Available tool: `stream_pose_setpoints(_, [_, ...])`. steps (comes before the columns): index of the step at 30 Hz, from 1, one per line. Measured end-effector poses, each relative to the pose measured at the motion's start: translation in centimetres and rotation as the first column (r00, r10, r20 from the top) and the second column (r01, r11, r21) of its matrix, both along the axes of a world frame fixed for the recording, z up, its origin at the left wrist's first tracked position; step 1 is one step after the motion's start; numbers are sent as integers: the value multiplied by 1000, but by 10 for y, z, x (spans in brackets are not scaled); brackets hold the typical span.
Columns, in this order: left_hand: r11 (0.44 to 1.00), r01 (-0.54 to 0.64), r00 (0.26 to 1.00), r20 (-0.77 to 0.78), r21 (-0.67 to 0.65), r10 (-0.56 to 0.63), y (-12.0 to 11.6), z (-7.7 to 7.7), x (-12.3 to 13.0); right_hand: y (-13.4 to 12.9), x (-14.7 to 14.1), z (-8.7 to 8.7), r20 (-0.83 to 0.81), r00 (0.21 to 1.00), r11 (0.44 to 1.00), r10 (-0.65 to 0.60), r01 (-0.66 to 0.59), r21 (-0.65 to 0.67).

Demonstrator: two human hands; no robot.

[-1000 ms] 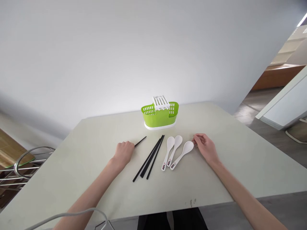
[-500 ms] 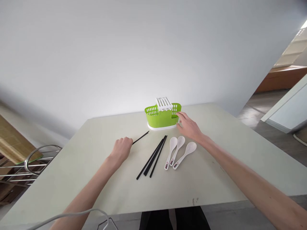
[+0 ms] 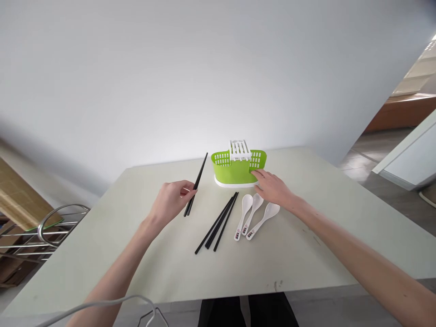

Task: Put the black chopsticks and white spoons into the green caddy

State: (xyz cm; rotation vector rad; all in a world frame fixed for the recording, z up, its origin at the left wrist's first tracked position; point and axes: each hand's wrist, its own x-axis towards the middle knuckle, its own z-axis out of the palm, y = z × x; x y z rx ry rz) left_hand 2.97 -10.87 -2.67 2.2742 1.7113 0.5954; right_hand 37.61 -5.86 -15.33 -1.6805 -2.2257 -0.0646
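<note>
Swung to a steeper tilt since earlier, two black chopsticks (image 3: 201, 171) sit pinched in the left hand (image 3: 172, 198), near the green basket (image 3: 233, 174). The right hand (image 3: 273, 187) touches its right end, grip unclear; insertion seems in preparation, likely needing a lift.

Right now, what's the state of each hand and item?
Held black chopsticks: pinched together
Left hand: closed on them
Green cutlery basket: upright
Right hand: open, fingers at basket's right end
Loose black chopsticks: lying bunched
Three white spoons: lying, bowls toward basket
</note>
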Motion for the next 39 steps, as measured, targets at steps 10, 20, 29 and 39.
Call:
stream_pose_setpoints(10, [967,77,897,441,-242,39,-4,22,20,-47,-55,88,-430,896,993,113,-113,27])
stream_pose_setpoints(20, [849,403,747,659,-341,-90,-23,16,52,-59,-106,139,-914,386,813,122,-568,-131])
stream_pose_setpoints(29, [717,560,729,658,-415,-189,-32,-22,46,-64,-102,142,-990,110,823,93,-568,14])
stream_pose_setpoints(39, [560,670,630,773,-488,-80,-46,-53,46,-64,-93,144,-986,-156,876,-63,-482,20])
